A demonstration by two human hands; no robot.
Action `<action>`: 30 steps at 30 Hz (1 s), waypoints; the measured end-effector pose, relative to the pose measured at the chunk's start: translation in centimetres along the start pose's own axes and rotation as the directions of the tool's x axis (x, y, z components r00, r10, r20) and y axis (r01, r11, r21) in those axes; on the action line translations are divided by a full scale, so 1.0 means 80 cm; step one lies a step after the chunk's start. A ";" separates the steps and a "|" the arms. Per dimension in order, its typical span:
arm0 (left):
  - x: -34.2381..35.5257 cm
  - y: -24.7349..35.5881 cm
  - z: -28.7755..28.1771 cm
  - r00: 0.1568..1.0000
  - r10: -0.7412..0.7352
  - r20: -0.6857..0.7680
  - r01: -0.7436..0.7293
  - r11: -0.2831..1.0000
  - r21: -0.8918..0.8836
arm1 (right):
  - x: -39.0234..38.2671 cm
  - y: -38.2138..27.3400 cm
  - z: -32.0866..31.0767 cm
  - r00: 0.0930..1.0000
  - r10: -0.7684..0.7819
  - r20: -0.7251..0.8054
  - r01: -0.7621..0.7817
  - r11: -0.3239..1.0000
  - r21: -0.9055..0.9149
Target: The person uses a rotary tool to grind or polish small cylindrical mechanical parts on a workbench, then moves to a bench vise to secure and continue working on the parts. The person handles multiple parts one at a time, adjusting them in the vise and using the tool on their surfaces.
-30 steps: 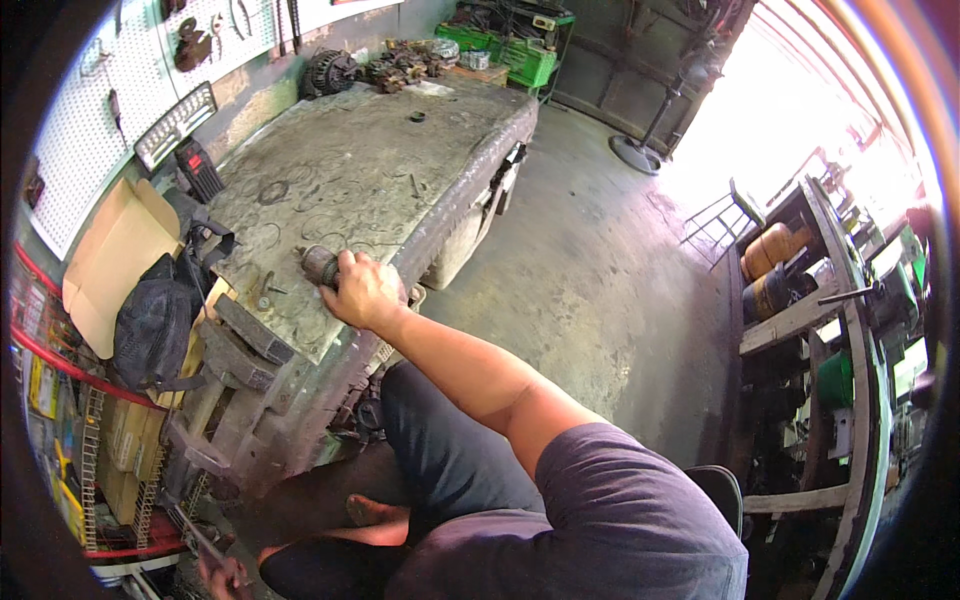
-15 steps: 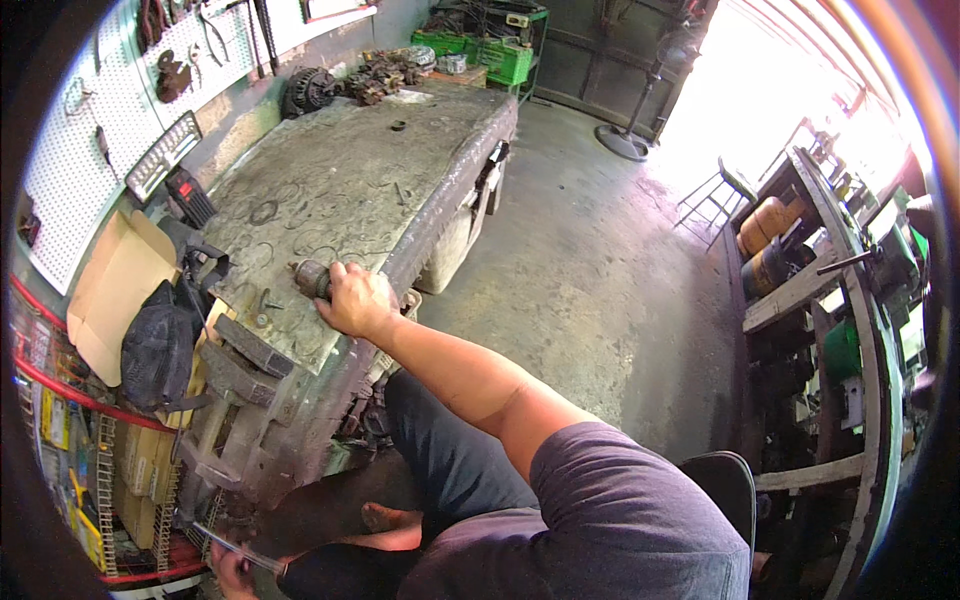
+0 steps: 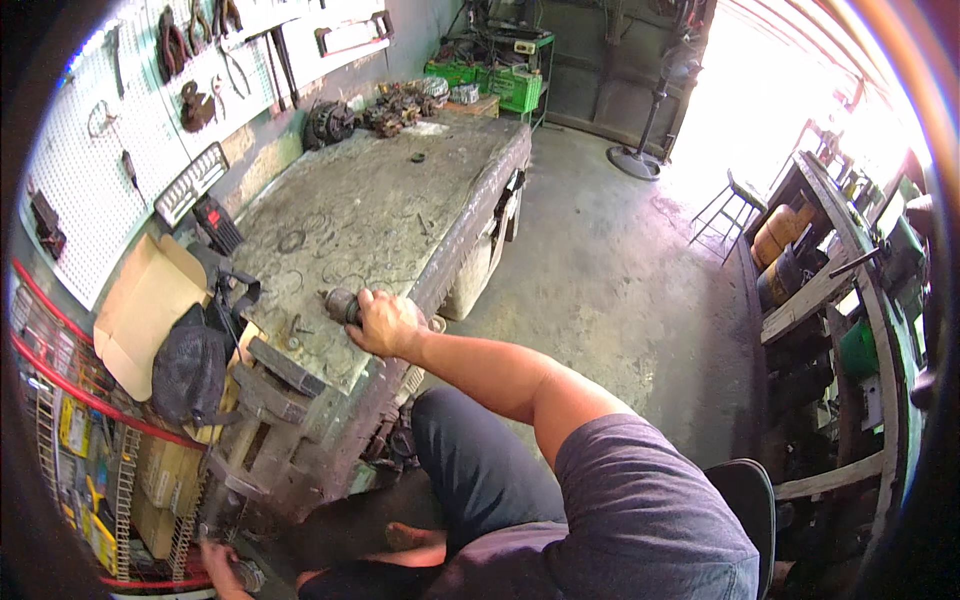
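My right hand (image 3: 388, 322) is closed around a dark, round metal part (image 3: 343, 305) with a short stub at its far-left end. The part rests on the near end of the worn workbench (image 3: 350, 235). Down at the lower left, my left hand (image 3: 222, 568) is low beside the bench vise (image 3: 275, 385), under its jaws. Its fingers are small and blurred, and whatever they touch there is unclear. No workpiece shows between the vise jaws. A small bolt-like piece (image 3: 296, 328) lies on the bench between the vise and the round part.
A black bag (image 3: 190, 370) and an open cardboard box (image 3: 150, 320) crowd the bench's left side. Below them is a red wire rack (image 3: 110, 415). Tools hang on a white pegboard (image 3: 110, 190). Greasy parts (image 3: 400, 108) sit at the far end. A wooden shelf (image 3: 830, 470) stands right.
The view has shifted, so the scene sits further right. The metal rod by my left hand no longer shows lengthwise. My right hand keeps its hold on the round part.
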State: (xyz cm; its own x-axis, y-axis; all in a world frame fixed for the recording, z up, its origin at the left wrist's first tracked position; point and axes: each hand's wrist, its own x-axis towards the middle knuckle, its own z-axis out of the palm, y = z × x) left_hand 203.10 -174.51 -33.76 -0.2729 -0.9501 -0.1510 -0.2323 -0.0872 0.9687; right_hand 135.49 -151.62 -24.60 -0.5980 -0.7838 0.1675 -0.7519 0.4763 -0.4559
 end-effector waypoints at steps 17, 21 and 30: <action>-0.104 0.097 0.058 0.970 0.241 0.010 -0.241 0.970 0.005 | -0.003 -0.015 -0.011 0.992 0.112 0.055 -0.109 0.992 -0.058; -0.135 0.092 0.113 1.000 -0.009 0.028 0.017 0.958 -0.288 | 0.000 -0.008 0.006 0.996 0.077 -0.042 -0.081 0.991 -0.105; -0.157 0.137 0.086 0.859 0.240 0.453 0.006 0.879 -0.476 | 0.008 0.015 0.031 0.992 0.000 -0.126 -0.023 0.983 -0.180</action>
State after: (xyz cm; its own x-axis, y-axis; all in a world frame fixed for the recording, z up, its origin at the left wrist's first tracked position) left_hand 197.57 -161.46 -22.57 -0.7125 -0.7015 0.0133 0.2388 -0.2246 0.9447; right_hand 134.89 -152.56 -27.20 -0.6283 -0.7272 0.2764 -0.7756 0.5582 -0.2946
